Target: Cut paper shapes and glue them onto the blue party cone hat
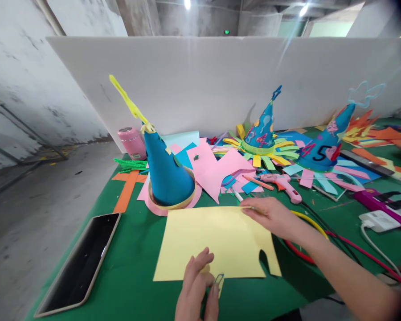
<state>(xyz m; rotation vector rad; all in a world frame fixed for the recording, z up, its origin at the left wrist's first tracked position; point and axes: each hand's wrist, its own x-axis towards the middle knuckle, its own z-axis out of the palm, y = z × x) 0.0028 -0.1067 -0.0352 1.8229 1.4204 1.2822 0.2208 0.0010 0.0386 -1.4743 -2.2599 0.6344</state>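
Note:
A pale yellow sheet of paper (214, 240) lies on the green table in front of me, with a curved notch cut out near its lower right corner. My right hand (267, 216) pinches the sheet's far edge towards the right. Below the near edge, my left hand (197, 285) holds a small yellow paper cutout (221, 285) between thumb and finger; a dark outline is drawn on it. Just beyond the sheet stands a blue cone party hat (169, 171) with a pink brim and a yellow fuzzy stem on top.
A phone (83, 258) lies at the left. Pink paper scraps (210, 165), a pink glue gun (284, 185) and two decorated cone hats, one with yellow strips (260, 129) and one numbered (327, 142), fill the back. Cables and a purple power strip (384, 207) sit right.

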